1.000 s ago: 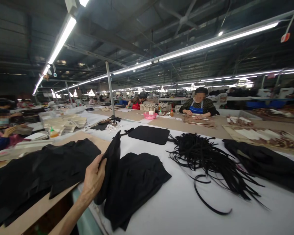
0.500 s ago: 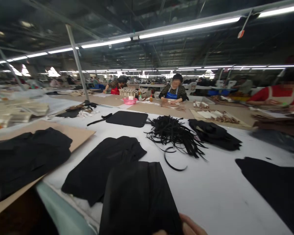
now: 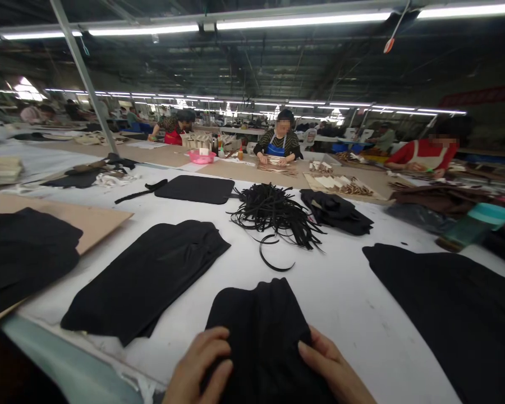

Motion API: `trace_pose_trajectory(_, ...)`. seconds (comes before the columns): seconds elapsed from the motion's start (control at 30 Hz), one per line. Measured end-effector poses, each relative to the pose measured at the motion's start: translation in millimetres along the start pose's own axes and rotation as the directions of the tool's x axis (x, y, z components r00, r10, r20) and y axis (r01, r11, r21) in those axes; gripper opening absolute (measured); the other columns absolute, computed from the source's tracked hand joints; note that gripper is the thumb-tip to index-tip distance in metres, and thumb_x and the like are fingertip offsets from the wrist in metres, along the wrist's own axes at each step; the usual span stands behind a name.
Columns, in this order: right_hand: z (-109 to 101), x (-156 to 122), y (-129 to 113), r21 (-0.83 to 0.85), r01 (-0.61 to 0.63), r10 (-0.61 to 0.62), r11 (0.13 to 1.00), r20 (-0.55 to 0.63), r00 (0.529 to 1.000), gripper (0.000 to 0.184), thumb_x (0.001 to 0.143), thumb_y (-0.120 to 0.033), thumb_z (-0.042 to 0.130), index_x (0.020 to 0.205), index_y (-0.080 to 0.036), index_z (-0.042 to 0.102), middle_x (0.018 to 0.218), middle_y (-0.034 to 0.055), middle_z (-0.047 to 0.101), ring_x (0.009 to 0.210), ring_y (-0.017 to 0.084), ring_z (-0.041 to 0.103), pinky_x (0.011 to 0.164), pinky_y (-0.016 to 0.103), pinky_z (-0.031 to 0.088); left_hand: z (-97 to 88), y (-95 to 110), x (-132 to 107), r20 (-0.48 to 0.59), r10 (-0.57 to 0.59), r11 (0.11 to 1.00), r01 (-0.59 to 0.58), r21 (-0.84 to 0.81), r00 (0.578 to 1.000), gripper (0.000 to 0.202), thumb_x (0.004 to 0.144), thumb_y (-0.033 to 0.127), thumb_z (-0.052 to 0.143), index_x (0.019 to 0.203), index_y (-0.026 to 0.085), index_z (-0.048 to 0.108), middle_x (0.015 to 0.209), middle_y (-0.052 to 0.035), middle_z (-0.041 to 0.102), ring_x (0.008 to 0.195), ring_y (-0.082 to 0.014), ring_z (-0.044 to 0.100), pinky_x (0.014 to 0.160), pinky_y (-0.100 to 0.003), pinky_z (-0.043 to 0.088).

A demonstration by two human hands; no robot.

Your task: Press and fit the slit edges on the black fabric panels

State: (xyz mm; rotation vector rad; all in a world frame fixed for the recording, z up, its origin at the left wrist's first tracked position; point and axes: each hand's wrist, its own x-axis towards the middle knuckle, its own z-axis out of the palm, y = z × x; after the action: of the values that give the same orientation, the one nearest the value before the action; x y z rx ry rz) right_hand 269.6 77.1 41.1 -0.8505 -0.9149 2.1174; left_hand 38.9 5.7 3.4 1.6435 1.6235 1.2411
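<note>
A black fabric piece (image 3: 261, 331) with a wavy far edge lies in front of me at the bottom of the view. My left hand (image 3: 204, 365) has its fingers curled on the piece's left edge. Its right edge is pinched by my right hand (image 3: 330, 359), thumb on top and the other fingers partly hidden beneath. Just beyond to the left is a pile of similar black pieces (image 3: 147, 275). A tangled heap of thin black strips (image 3: 273, 210) lies farther off, with one loose curved strip on its near side.
The white tabletop (image 3: 345, 314) also bears a black rounded panel (image 3: 196, 188), black pieces (image 3: 454, 303) at right and more folded ones (image 3: 336, 212). At left a tan board (image 3: 105, 219) holds black fabric. A translucent teal-rimmed container (image 3: 473, 224) stands right. Co-workers sit across.
The black piece has been lowered and moved slightly right. My left hand has come into view on its left edge; more of my right hand shows. The view has turned rightward.
</note>
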Motion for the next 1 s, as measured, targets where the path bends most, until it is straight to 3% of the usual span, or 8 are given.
trace_pose_trajectory(0.1,8.0,-9.6,-18.3,0.069,-0.045,0.043,0.997,0.028,0.999,0.041,0.072,-0.032,0.072,0.11,-0.021,0.065,0.102,0.0083,0.069,0.101,0.029,0.061,0.096,0.045,0.038,-16.6,-16.3,11.8,-0.185,-0.406,0.875,0.323,-0.359,0.895,0.046,0.068,0.052,0.069,0.102,0.021,0.061,0.116,-0.0126,0.059,0.112,-0.0313,0.052,0.1,-0.043,0.036)
trace_pose_trajectory(0.23,5.8,-16.3,-32.6,0.128,-0.021,0.016,0.992,0.042,0.999,0.041,0.071,-0.031,0.07,0.111,-0.022,0.065,0.103,0.0089,0.069,0.103,0.029,0.06,0.098,0.046,0.035,-16.4,-0.3,22.3,0.176,-0.641,0.426,0.537,-0.728,0.747,0.081,0.053,0.045,0.081,0.12,0.014,0.048,0.113,-0.0176,0.06,0.103,-0.0328,0.059,0.093,-0.044,0.043)
trace_pose_trajectory(0.33,-7.1,-17.1,-35.7,0.084,0.032,-0.029,0.996,-0.034,0.999,0.044,0.068,-0.036,0.071,0.109,-0.021,0.066,0.103,0.0098,0.069,0.106,0.029,0.058,0.099,0.043,0.034,-5.5,23.6,29.0,0.501,-0.479,0.149,0.63,-0.763,0.72,0.064,0.062,0.033,0.077,0.116,0.009,0.052,0.105,-0.0173,0.064,0.101,-0.0317,0.06,0.091,-0.043,0.043)
trace_pose_trajectory(0.5,-41.8,-14.8,-29.7,-0.059,0.029,-0.039,0.998,-0.161,0.986,0.051,0.066,-0.043,0.071,0.109,-0.017,0.065,0.097,0.0123,0.07,0.1,0.03,0.061,0.094,0.044,0.039,11.9,30.1,39.5,0.508,-0.303,0.119,0.561,-0.82,0.807,0.035,0.062,0.011,0.067,0.097,0.009,0.066,0.088,-0.0094,0.07,0.089,-0.0252,0.064,0.084,-0.035,0.046)
trace_pose_trajectory(0.7,-74.3,-10.0,-24.9,-0.298,-0.022,-0.032,0.954,-0.178,0.984,0.041,0.071,-0.046,0.064,0.101,-0.017,0.066,0.087,0.0069,0.07,0.088,0.026,0.064,0.085,0.038,0.044,17.3,28.6,45.6,0.475,-0.306,0.252,0.551,-0.795,0.825,0.058,0.058,0.003,0.058,0.113,0.02,0.061,0.082,0.0011,0.069,0.061,-0.0088,0.059,0.061,-0.017,0.043)
trace_pose_trajectory(0.8,-80.9,-3.2,-25.3,-0.689,-0.048,-0.176,0.723,-0.251,0.952,0.028,0.075,-0.045,0.059,0.082,-0.019,0.066,0.074,0.0029,0.067,0.078,0.024,0.062,0.075,0.035,0.047,15.5,37.5,48.1,0.473,-0.273,0.306,0.541,-0.783,0.838,0.068,0.056,0.003,0.058,0.12,0.023,0.056,0.086,0.001,0.069,0.07,-0.0115,0.061,0.067,-0.019,0.044)
trace_pose_trajectory(0.9,-74.4,4.3,-17.8,-0.925,-0.191,-0.485,0.329,-0.339,0.806,0.025,0.078,-0.043,0.054,0.087,-0.023,0.064,0.079,0.0035,0.067,0.077,0.025,0.061,0.072,0.036,0.048,14.9,42.9,50.7,0.466,-0.234,0.313,0.52,-0.795,0.853,0.068,0.056,0.005,0.061,0.123,0.021,0.054,0.096,-0.003,0.069,0.084,-0.0178,0.063,0.075,-0.025,0.045)
trace_pose_trajectory(1.0,-50.0,8.6,-1.1,-0.997,-0.075,-0.704,-0.007,-0.049,0.709,0.032,0.084,-0.037,0.05,0.112,-0.023,0.057,0.111,0.0074,0.063,0.1,0.026,0.058,0.084,0.038,0.047,16.6,44.1,52.1,0.449,-0.211,0.305,0.495,-0.813,0.868,0.058,0.061,0.013,0.069,0.117,0.015,0.058,0.094,-0.0076,0.069,0.086,-0.0222,0.063,0.08,-0.031,0.045)
